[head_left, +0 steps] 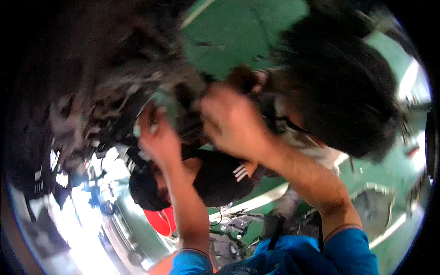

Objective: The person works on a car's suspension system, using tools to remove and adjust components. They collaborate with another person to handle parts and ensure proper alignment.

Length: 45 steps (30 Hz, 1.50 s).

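Both of my arms reach up to a dark, grimy mechanical assembly (pixel 110 91) that looks like the underside of a vehicle. My left hand (pixel 159 137) is at its lower edge, fingers curled, with a small pale glint between them; what it holds is too blurred to name. To the right of it, my right hand (pixel 233 121) is raised with its fingers bent in, smeared by motion. Whatever lies inside that grip is hidden. Just beyond the right hand, part of another person's hand (pixel 260 80) shows beside a brown blurred shape.
A dark-haired person's head (pixel 339 87) is close on the right. Below my hands, another person in a black shirt with white stripes (pixel 220 178) bends in. A red round object (pixel 160 221) and dark parts (pixel 229 247) lie lower down, over green floor (pixel 238 32).
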Tool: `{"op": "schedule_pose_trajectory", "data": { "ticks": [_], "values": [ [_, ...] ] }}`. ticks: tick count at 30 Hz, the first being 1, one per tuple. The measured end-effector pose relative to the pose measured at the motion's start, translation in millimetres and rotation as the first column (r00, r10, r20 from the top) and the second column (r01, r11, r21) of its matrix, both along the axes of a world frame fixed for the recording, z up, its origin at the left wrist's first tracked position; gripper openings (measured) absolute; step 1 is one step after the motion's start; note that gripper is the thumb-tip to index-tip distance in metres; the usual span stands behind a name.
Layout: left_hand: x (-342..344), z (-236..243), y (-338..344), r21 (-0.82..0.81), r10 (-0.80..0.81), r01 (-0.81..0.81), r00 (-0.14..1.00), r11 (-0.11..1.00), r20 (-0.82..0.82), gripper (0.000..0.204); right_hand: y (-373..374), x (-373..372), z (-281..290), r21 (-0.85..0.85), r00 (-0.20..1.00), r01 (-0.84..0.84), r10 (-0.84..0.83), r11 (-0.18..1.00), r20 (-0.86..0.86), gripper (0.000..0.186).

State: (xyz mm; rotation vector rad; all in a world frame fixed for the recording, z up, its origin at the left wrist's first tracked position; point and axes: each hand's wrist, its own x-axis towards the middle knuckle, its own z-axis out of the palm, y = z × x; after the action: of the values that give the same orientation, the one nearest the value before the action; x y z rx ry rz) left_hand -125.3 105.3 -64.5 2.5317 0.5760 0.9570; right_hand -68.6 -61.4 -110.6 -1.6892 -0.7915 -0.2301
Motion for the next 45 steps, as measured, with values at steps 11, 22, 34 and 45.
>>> {"op": "schedule_pose_trajectory", "data": {
  "ticks": [11, 22, 34, 45],
  "values": [
    [-243, -148, -206, -0.847, -0.827, -0.226, 0.203, 0.481, -0.524, 0.030, -387, -223, -276, 0.139, -0.046, -0.340, 0.131, 0.930, -0.990, 0.027],
    [-237, -382, -324, -0.688, -0.689, 0.085, -0.023, 0.721, -0.725, 0.033, -558, -187, -698, -0.905, 0.098, -0.143, -0.905, 0.400, -0.415, 0.021],
    [-257, -419, -322, -0.519, -0.521, 0.047, 0.101, 0.853, -0.848, 0.034, -530, -171, -798, -0.502, 0.177, -0.007, -0.493, 0.865, -0.852, 0.024],
    [-224, -208, -251, -0.918, -0.922, -0.158, 0.079, 0.365, -0.380, 0.057, -582, -290, -333, -0.257, 0.436, 0.067, -0.260, 0.964, -0.862, 0.048]
  ]
}}
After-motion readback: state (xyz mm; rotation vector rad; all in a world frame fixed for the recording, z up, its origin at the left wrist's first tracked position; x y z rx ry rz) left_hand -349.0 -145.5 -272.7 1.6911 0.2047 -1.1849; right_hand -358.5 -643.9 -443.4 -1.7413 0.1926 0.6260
